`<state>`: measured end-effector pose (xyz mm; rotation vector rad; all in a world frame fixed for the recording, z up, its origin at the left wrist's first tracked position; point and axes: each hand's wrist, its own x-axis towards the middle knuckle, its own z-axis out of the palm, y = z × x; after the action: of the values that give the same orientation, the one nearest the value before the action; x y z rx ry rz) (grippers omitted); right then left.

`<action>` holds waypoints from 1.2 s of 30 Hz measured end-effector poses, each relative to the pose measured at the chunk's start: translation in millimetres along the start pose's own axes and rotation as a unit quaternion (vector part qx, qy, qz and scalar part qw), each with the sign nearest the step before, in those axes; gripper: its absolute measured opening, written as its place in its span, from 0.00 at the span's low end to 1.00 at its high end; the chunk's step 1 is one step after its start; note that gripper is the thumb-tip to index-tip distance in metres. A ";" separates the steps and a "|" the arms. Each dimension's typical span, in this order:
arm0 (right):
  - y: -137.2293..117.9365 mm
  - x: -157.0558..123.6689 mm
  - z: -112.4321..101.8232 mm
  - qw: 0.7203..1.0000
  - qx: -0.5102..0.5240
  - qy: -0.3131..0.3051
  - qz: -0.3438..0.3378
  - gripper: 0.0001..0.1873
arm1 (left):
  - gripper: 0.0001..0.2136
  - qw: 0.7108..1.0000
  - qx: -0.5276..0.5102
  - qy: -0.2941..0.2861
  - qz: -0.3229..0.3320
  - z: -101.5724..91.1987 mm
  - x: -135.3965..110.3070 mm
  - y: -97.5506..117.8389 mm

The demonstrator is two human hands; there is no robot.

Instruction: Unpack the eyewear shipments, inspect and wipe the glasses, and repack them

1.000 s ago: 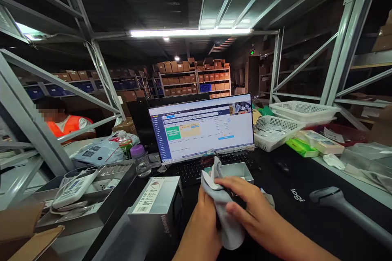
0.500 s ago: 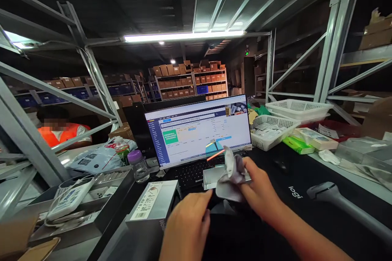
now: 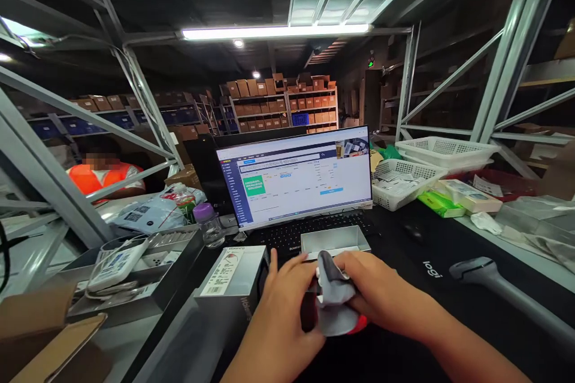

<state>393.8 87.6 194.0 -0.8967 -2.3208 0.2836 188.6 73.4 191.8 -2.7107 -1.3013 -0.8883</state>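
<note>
Both my hands meet over the black desk mat (image 3: 431,263) in front of the keyboard (image 3: 287,238). My right hand (image 3: 381,296) grips a crumpled grey cloth (image 3: 332,299) wrapped round a small object with a red edge; what that object is I cannot make out. My left hand (image 3: 287,299) has its fingers curled against the left side of the same bundle. Just behind the hands sits a shallow grey box lid (image 3: 335,240). A white and grey product box (image 3: 233,272) stands to the left of my left hand.
A lit monitor (image 3: 296,176) stands behind the keyboard. A barcode scanner (image 3: 480,272) and a mouse (image 3: 412,231) lie to the right, with white baskets (image 3: 404,182) beyond. A bottle (image 3: 207,224), a metal tray (image 3: 135,269) and cardboard (image 3: 40,341) are on the left. A person in an orange vest (image 3: 101,176) sits far left.
My right hand brought the cloth down from near the box lid toward me. My left hand came up and closed onto the bundle again. The view tilted slightly.
</note>
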 end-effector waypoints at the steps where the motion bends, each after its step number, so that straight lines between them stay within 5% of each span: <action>1: -1.1 0.9 4.0 1.000 0.002 -0.001 -0.002 0.15 | 0.27 1.000 -0.021 -0.013 -0.008 0.2 1.0 1.7; 3: -2.5 2.5 10.3 1.000 0.009 -0.009 -0.002 0.15 | 0.22 0.999 -0.042 -0.005 -0.010 3.1 2.8 2.6; 6: -2.6 3.4 11.1 0.999 0.022 -0.039 0.029 0.18 | 0.27 0.999 -0.031 0.033 -0.021 11.8 3.5 -1.6; 10: 3.4 1.3 -5.2 0.995 0.058 -0.065 0.038 0.16 | 0.36 0.996 -0.047 0.060 -0.037 17.2 1.6 -6.9; 14: 16.1 0.3 -27.2 0.994 0.089 -0.055 -0.018 0.13 | 0.33 0.986 -0.089 0.129 -0.056 13.1 -0.2 -6.0; 20: 35.2 -2.1 -49.6 0.992 0.116 -0.054 -0.016 0.12 | 0.18 0.973 -0.030 0.218 0.074 12.9 3.0 -8.1; 22: 43.2 -4.5 -54.7 0.992 0.124 -0.010 0.019 0.13 | 0.16 0.965 -0.017 0.247 0.090 10.9 3.9 -10.0; 27: 58.9 -10.9 -62.7 0.947 0.061 0.279 0.146 0.13 | 0.11 0.956 -0.002 0.295 -0.013 2.2 3.0 -14.2; 32: 36.7 -18.1 -53.8 0.918 -0.117 0.373 0.068 0.22 | 0.12 0.954 0.022 0.297 0.023 4.2 4.8 -13.2; 36: 5.5 -17.3 -22.4 0.896 -0.173 0.406 -0.046 0.29 | 0.12 0.950 0.043 0.306 0.042 7.8 3.7 -11.8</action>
<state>420.6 79.6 200.9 -0.8447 -1.6233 -0.4864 185.8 85.6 184.3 -2.1269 -1.0439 -1.4573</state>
